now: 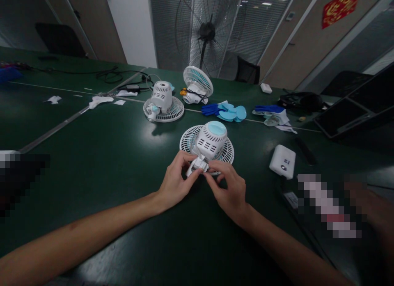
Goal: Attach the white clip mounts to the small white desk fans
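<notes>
The left hand and right hand pinch the angular white plastic bracket (likely light, stiff), best held by its edges.

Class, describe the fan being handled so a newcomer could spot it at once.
Find the green table, then the left hand and right hand over it. Both are on a white fan, grille down, pale-blue cap uppermost. Unlike the two fans behind, it alone is touched.
</notes>
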A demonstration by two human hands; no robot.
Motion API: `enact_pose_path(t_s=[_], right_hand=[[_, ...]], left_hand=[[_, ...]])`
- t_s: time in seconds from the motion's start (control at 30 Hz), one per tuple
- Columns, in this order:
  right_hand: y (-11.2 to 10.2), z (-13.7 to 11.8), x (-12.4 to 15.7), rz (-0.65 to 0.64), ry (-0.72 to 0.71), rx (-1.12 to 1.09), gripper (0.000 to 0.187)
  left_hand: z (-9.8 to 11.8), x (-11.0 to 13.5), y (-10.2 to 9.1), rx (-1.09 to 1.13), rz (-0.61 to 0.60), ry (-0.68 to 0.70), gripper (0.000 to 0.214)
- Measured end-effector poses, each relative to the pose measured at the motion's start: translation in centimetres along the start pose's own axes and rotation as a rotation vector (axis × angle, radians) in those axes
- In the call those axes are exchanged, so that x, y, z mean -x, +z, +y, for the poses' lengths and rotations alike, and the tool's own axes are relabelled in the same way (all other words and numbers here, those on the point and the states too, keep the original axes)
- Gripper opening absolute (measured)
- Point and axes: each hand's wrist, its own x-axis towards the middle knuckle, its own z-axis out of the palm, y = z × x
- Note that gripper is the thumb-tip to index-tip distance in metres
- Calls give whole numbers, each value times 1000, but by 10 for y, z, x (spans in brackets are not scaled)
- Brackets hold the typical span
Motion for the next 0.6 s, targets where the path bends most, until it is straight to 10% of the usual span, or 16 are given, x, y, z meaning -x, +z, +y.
enact_pose_path(t_s=[0.17, 0.43, 0.6], right_hand=[[4, 3, 2, 32, 80, -41, 23], [6, -2, -15, -118, 836, -868, 35], [0, -3, -13, -79, 680, -646, 30]], left_hand=[[0, 0, 0, -6, -7, -8, 21], [0, 1, 0, -35, -4, 1, 19], [0, 1, 0, -26, 0, -18, 20]])
